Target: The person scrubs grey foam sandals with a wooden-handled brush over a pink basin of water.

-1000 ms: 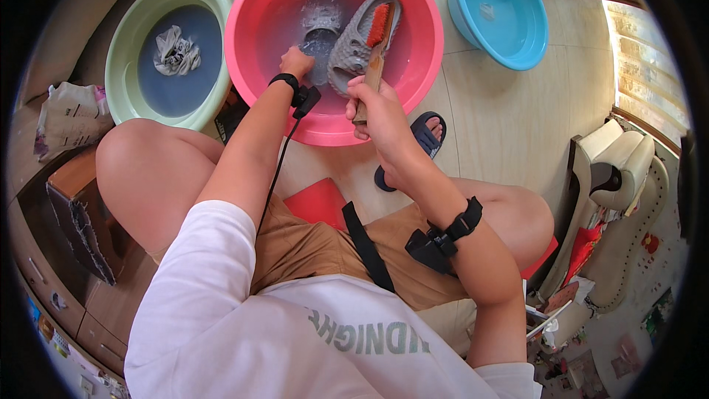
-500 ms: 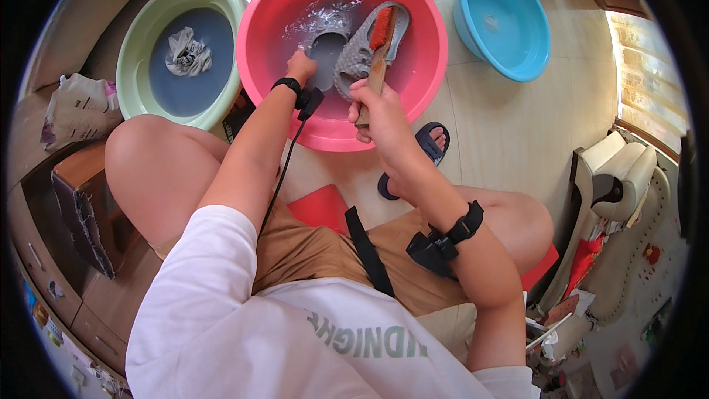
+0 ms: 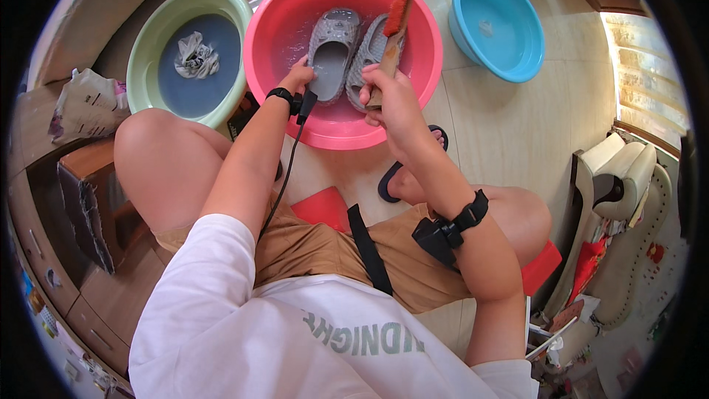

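A grey clog rests tilted in the pink basin, its opening turned up toward me. My left hand is closed on the near left edge of this clog. Beside it on the right lies a second grey clog, partly hidden by the brush and my fingers. My right hand grips the wooden handle of a scrubbing brush with red bristles. The brush is held above the second clog, its head near the basin's far right rim. Cloudy water fills the basin's bottom.
To the left stands a pale green basin with grey water and a wet cloth. A blue basin sits on the floor at the right. My feet in dark slippers are close to the pink basin. A cable runs from my left wrist.
The left clog has come up out of the water and shows whole, with my left hand on it. The brush and my right hand have shifted slightly to the right.
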`<action>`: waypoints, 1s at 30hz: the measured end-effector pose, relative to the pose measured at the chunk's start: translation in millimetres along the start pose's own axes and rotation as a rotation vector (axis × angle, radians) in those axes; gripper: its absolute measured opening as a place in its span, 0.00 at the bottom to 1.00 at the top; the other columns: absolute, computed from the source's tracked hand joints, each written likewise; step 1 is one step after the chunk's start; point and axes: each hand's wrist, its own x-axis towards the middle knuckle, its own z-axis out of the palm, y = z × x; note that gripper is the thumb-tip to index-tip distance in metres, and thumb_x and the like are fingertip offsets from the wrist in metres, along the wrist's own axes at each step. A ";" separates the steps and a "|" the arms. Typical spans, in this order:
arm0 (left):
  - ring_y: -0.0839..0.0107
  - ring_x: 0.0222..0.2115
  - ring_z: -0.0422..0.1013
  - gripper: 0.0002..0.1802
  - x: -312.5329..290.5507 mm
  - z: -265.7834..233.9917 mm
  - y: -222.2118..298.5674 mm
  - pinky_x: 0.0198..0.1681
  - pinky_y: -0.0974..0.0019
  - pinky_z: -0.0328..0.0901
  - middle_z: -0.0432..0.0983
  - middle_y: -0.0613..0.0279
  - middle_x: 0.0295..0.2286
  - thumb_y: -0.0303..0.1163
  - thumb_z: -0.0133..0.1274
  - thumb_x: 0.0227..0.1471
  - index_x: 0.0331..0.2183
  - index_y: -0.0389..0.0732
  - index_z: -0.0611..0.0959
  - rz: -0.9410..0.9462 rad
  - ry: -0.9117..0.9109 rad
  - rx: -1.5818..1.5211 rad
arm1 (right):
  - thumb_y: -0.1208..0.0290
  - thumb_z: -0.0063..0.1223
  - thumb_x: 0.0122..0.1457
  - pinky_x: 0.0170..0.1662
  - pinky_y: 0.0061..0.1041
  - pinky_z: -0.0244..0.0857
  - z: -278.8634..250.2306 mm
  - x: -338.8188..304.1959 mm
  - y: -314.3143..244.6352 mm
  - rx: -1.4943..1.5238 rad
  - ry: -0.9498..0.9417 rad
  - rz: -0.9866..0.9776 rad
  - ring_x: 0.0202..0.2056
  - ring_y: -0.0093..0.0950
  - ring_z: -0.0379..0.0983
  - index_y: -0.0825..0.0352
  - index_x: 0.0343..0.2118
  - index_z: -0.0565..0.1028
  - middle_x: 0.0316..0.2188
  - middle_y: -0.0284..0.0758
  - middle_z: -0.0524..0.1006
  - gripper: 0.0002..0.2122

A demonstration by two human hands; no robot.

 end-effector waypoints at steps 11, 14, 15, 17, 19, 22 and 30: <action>0.51 0.45 0.72 0.46 -14.8 -11.0 6.0 0.42 0.42 0.69 0.73 0.51 0.49 0.08 0.43 0.50 0.66 0.54 0.61 -0.012 -0.008 -0.165 | 0.65 0.49 0.62 0.22 0.20 0.54 -2.4 -8.2 -22.8 0.049 -0.023 -0.071 0.16 0.17 0.55 0.62 0.38 0.68 0.21 0.28 0.71 0.07; 0.52 0.45 0.72 0.46 -14.8 -11.9 -1.6 0.41 0.41 0.69 0.73 0.49 0.50 0.09 0.42 0.50 0.66 0.55 0.60 0.027 -0.099 -0.216 | 0.65 0.49 0.62 0.21 0.20 0.54 -12.2 -10.1 -30.9 0.062 -0.049 -0.112 0.16 0.16 0.56 0.62 0.38 0.69 0.21 0.28 0.71 0.07; 0.52 0.45 0.72 0.46 -14.2 -10.0 -1.4 0.41 0.41 0.69 0.73 0.49 0.49 0.09 0.42 0.50 0.66 0.55 0.60 0.033 -0.107 -0.212 | 0.65 0.49 0.62 0.21 0.20 0.54 -14.2 -10.0 -31.5 0.061 -0.045 -0.120 0.16 0.16 0.56 0.62 0.38 0.69 0.21 0.27 0.71 0.07; 0.52 0.45 0.71 0.46 -13.5 -11.1 -2.1 0.41 0.41 0.69 0.73 0.49 0.49 0.08 0.42 0.50 0.66 0.55 0.60 0.046 -0.117 -0.203 | 0.65 0.49 0.62 0.21 0.20 0.54 -16.3 -9.2 -32.4 0.060 -0.045 -0.134 0.15 0.16 0.55 0.61 0.37 0.69 0.22 0.27 0.71 0.06; 0.52 0.44 0.71 0.46 -13.2 -17.9 -2.9 0.41 0.42 0.69 0.73 0.50 0.48 0.08 0.42 0.49 0.66 0.55 0.61 0.041 -0.093 -0.196 | 0.66 0.48 0.62 0.21 0.20 0.53 -11.7 -9.7 -31.4 0.073 -0.036 -0.126 0.15 0.15 0.55 0.61 0.37 0.69 0.22 0.27 0.71 0.06; 0.53 0.45 0.71 0.45 -14.7 -25.3 2.6 0.42 0.43 0.69 0.73 0.51 0.48 0.09 0.42 0.49 0.66 0.53 0.62 0.014 -0.044 -0.175 | 0.66 0.48 0.62 0.21 0.20 0.53 -9.8 -12.5 -32.5 0.071 -0.062 -0.123 0.15 0.15 0.54 0.60 0.35 0.68 0.22 0.27 0.71 0.05; 0.58 0.42 0.72 0.36 -59.7 -19.9 50.6 0.41 0.48 0.70 0.75 0.56 0.44 0.15 0.49 0.49 0.60 0.49 0.69 0.018 -0.045 0.050 | 0.67 0.47 0.61 0.20 0.19 0.52 -9.9 -18.0 -41.8 0.099 -0.063 -0.161 0.14 0.15 0.53 0.60 0.33 0.67 0.21 0.27 0.70 0.04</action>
